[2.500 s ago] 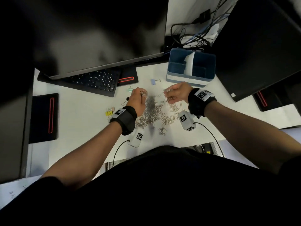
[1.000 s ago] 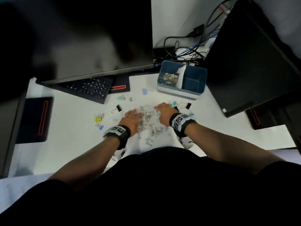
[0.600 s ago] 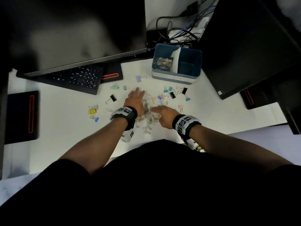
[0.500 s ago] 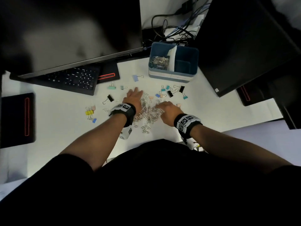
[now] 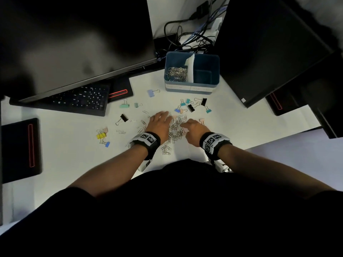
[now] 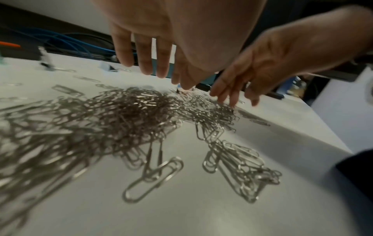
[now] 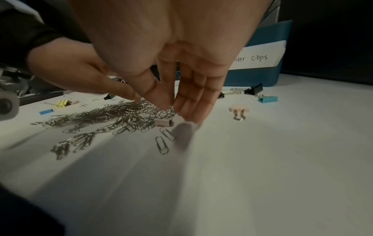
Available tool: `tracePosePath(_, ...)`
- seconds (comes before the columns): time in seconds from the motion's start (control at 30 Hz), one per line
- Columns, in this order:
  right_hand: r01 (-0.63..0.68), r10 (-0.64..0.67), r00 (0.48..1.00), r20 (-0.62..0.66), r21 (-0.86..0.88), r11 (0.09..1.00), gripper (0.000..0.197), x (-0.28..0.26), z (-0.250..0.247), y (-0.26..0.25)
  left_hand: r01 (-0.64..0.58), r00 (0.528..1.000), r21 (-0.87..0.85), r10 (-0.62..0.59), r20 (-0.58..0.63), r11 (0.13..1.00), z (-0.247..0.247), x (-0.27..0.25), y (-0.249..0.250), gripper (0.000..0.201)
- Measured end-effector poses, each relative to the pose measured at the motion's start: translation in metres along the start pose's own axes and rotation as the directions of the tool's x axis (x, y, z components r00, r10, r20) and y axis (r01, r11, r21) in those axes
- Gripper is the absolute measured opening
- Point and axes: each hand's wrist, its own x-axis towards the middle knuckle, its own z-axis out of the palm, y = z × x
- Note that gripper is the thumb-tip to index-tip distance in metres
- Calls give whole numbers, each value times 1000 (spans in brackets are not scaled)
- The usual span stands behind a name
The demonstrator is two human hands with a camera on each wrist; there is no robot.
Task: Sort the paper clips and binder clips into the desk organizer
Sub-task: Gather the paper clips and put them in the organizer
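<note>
A pile of silver paper clips (image 5: 175, 128) (image 6: 129, 115) (image 7: 121, 115) lies on the white desk between my hands. My left hand (image 5: 159, 121) (image 6: 149, 55) hovers flat over the pile's left side with straight fingers. My right hand (image 5: 193, 127) (image 7: 181, 102) has straight fingers whose tips reach down to the pile's right edge. Neither holds anything. The blue desk organizer (image 5: 215, 58) stands behind; its left compartment holds paper clips (image 5: 176, 73), its right one looks empty. Coloured binder clips (image 5: 191, 106) lie scattered in front of it.
A keyboard (image 5: 79, 101) and a monitor (image 5: 74, 38) stand at back left, a second dark monitor (image 5: 269, 52) at right. More binder clips lie at left: black (image 5: 123, 117), mint (image 5: 124, 106), yellow (image 5: 101, 135). Cables (image 5: 191, 34) run behind the organizer.
Both hands came back from up near the organizer, dropped onto the pile with fingers spread, and now draw in toward each other over it. The organizer's left compartment now shows paper clips.
</note>
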Motion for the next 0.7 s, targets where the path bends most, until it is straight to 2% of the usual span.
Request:
tracePosePath(0.07,7,-7,999,-49,-16,1000,59,3,-2,1,-59,997,72,54,63,996,1,6,3,68)
tracePosePath(0.13,11,-12,999,-44,-44,999,67,5,-5,2,-57,993,114,44,113,992,-1,13,4,76)
tracePosePath(0.23,45,-41,998,41,-112,993,77,6,-5,0,60,985,111,-77,154,992,-7,23,2,77)
tracePosePath(0.33,110,-95,987,133,-115,987,85,5,3,-5,191,968,-1,-188,167,982,-16,27,-3,71)
tracePosePath(0.4,147,-133,979,155,-77,986,87,2,7,-6,228,960,-73,-212,182,971,-15,22,-10,67)
tracePosePath(0.5,87,-88,996,31,20,996,77,-1,2,0,214,962,-92,-193,195,973,-6,8,-20,66)
tracePosePath(0.6,-5,12,992,-125,53,999,47,2,-5,14,186,966,-79,-168,194,979,5,-6,-25,62)
tracePosePath(0.7,50,-54,995,-82,-48,998,36,6,-2,17,160,979,-101,-145,142,982,5,-12,-20,55)
